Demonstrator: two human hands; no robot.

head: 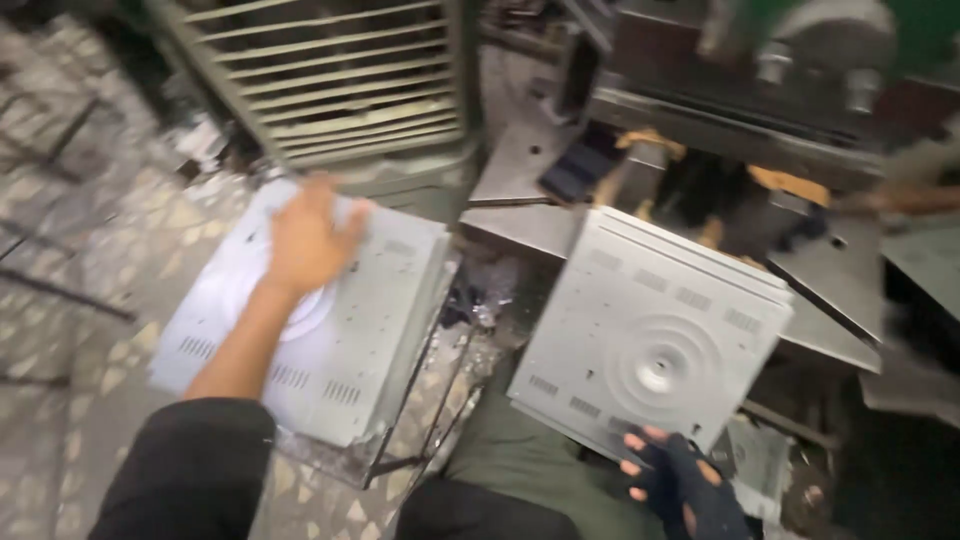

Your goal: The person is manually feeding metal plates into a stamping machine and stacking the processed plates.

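Two pale grey stamped sheet-metal panels: left hand lies flat, fingers spread, on the stacked panel; gloved right hand pinches the ringed panel's near edge.

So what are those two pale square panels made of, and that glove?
Both panels, under the left hand and held by the right hand, look like thin sheet metal with a matt pale-grey finish: punched slots, pressed rings, crisp folded edges. The glove looks like dark knitted fabric, fingertips bare.
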